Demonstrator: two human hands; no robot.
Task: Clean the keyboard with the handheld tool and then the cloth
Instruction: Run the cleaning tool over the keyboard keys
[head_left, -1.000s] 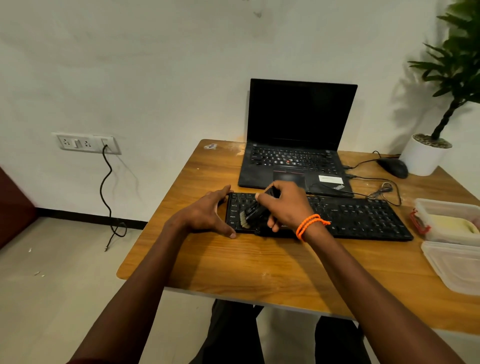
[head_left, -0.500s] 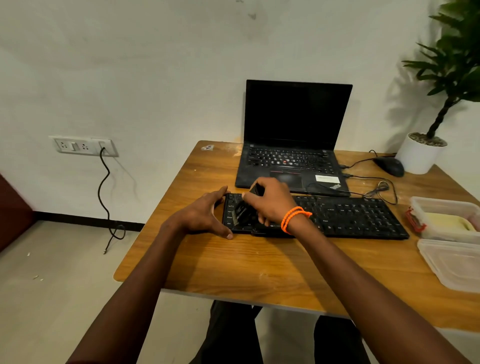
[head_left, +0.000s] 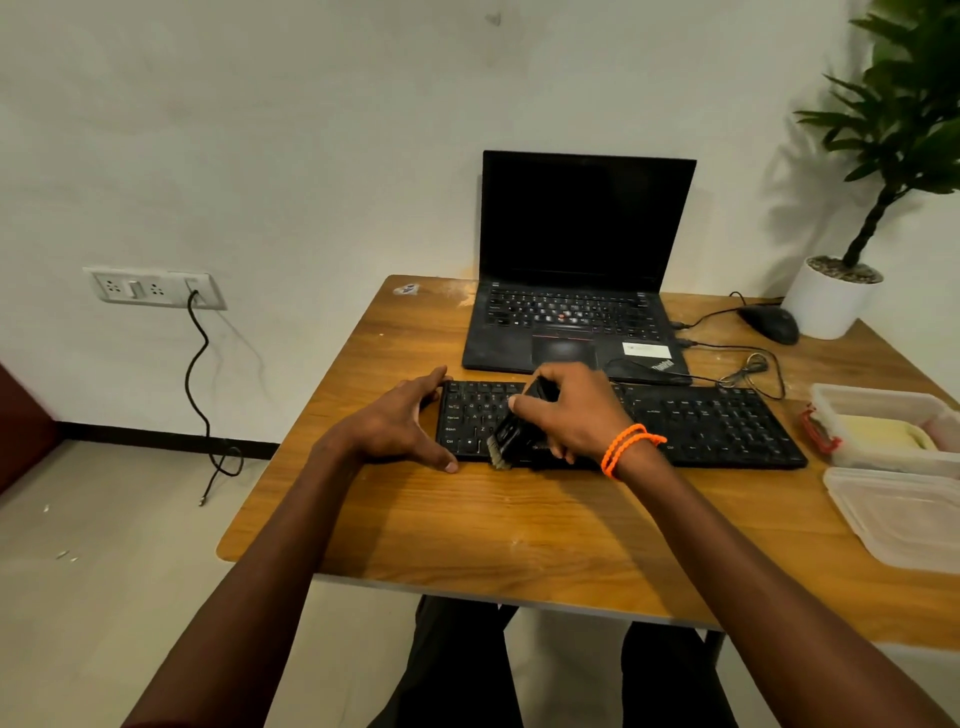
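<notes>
A black keyboard (head_left: 717, 423) lies across the wooden table (head_left: 519, 525), in front of a laptop. My right hand (head_left: 571, 410), with an orange band at the wrist, grips a small black brush (head_left: 511, 436) whose pale bristles touch the keyboard's front left edge. My left hand (head_left: 395, 426) holds the keyboard's left end, fingers at its far corner and thumb at its near corner. A pale yellow cloth (head_left: 878, 434) lies folded in a clear box at the right.
An open black laptop (head_left: 571, 317) stands behind the keyboard. A mouse (head_left: 769, 322), cables and a white plant pot (head_left: 831, 301) sit at the back right. The clear box (head_left: 883, 410) and its lid (head_left: 904, 514) occupy the right edge. A wall socket (head_left: 150, 288) with a cable is left.
The brush has swept toward me across the left keys, from the rear rows to the front edge. My left hand has stayed on the keyboard's left end.
</notes>
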